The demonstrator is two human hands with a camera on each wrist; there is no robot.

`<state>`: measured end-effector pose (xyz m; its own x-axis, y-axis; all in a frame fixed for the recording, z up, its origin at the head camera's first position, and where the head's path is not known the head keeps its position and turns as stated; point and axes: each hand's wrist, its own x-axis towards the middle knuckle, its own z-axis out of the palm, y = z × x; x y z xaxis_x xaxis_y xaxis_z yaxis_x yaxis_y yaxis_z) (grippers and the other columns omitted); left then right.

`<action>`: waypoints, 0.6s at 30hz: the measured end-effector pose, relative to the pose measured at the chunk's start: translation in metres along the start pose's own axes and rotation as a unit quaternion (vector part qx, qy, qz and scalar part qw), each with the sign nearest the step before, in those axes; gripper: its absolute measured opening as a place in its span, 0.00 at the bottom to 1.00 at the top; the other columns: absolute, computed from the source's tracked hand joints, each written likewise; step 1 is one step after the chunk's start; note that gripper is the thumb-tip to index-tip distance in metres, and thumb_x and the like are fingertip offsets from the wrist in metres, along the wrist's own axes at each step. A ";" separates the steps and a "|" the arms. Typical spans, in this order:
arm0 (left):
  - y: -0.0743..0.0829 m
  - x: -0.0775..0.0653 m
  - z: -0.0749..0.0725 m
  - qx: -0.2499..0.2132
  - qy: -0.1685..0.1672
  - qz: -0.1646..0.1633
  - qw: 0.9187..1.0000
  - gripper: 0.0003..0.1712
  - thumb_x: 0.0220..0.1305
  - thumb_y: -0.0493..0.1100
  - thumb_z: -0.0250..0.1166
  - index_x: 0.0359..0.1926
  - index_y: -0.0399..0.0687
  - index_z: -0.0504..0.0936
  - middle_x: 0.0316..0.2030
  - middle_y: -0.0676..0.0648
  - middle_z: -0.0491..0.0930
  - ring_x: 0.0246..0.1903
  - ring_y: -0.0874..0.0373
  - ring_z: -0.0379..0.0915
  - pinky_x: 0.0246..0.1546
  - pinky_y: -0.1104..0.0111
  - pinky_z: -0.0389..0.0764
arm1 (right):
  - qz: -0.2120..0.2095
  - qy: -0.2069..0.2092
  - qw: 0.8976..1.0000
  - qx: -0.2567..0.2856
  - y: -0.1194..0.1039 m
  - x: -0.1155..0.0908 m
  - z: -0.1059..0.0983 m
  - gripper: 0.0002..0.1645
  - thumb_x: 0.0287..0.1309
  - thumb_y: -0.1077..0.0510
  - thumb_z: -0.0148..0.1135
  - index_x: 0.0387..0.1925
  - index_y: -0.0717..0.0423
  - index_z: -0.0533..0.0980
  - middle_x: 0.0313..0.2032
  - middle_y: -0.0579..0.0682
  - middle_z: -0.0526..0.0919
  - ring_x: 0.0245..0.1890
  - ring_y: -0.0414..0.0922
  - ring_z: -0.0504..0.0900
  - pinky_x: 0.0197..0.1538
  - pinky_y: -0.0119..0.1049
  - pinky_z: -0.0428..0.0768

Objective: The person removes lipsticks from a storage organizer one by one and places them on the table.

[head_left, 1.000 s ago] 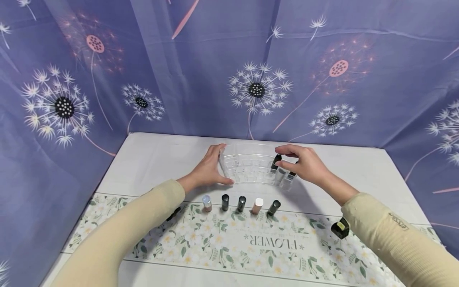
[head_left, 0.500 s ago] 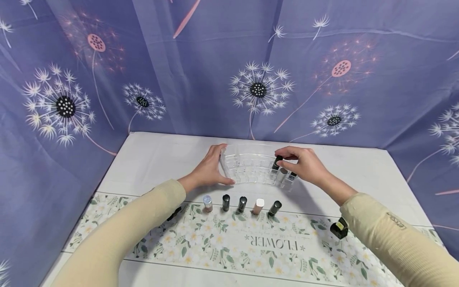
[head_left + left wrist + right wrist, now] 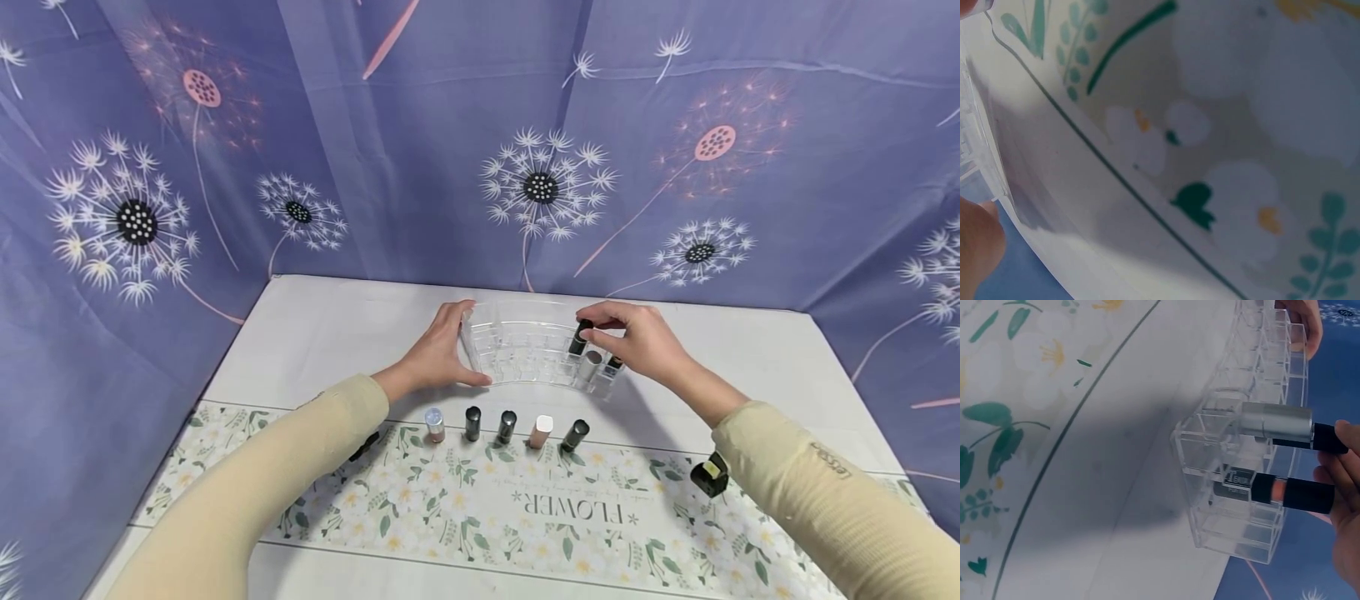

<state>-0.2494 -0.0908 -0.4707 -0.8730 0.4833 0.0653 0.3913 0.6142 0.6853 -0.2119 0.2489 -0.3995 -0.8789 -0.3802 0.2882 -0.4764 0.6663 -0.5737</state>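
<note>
My left hand [image 3: 442, 354] grips the left end of a clear acrylic lipstick organizer [image 3: 517, 371], thumb at its front edge and fingers behind. My right hand [image 3: 637, 342] pinches the top of a black lipstick tube [image 3: 579, 337] at the organizer's right part. The tube stands slightly tilted, its lower end among the compartments. In the right wrist view, a silver tube [image 3: 1279, 420] partly covers this black tube [image 3: 1330, 439]. Another lipstick [image 3: 1307, 495], black with an orange band, stands in a nearby compartment. The left wrist view catches only part of the left hand [image 3: 979, 247].
In front of the organizer stands a row of several lipsticks: a clear-capped one [image 3: 434, 425], black ones [image 3: 472, 424], a pink one [image 3: 540, 432] and a dark one [image 3: 575, 436]. A black item [image 3: 710, 476] lies by the right sleeve. A purple curtain [image 3: 420, 167] hangs behind the table.
My right hand and the black lipstick tube have risen slightly, and more of the tube shows. The left hand keeps its grip on the organizer.
</note>
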 end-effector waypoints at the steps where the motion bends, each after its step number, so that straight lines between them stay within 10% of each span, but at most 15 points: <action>1: 0.000 0.000 0.000 0.000 0.000 -0.001 1.000 0.80 0.39 0.54 0.92 0.84 0.46 0.49 0.74 0.37 0.58 0.75 0.42 0.61 0.77 0.53 0.67 | 0.000 0.001 1.000 -0.001 -0.001 0.000 -0.001 0.15 0.67 0.65 0.73 0.54 0.61 0.87 0.49 0.57 0.91 0.48 0.57 0.90 0.54 0.53 0.88; 18: -0.001 0.001 0.001 0.011 0.002 -0.002 1.000 0.79 0.40 0.54 0.92 0.84 0.46 0.49 0.75 0.37 0.58 0.75 0.43 0.61 0.78 0.55 0.65 | -0.042 0.044 0.998 -0.001 -0.023 0.004 -0.026 0.14 0.63 0.68 0.75 0.50 0.59 0.89 0.46 0.54 0.92 0.45 0.54 0.92 0.53 0.41 0.88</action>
<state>-0.2504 -0.0906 -0.4724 -0.8754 0.4788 0.0660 0.3945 0.6288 0.6700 -0.2047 0.2488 -0.3653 -0.8349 -0.3767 0.4012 -0.5480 0.6364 -0.5428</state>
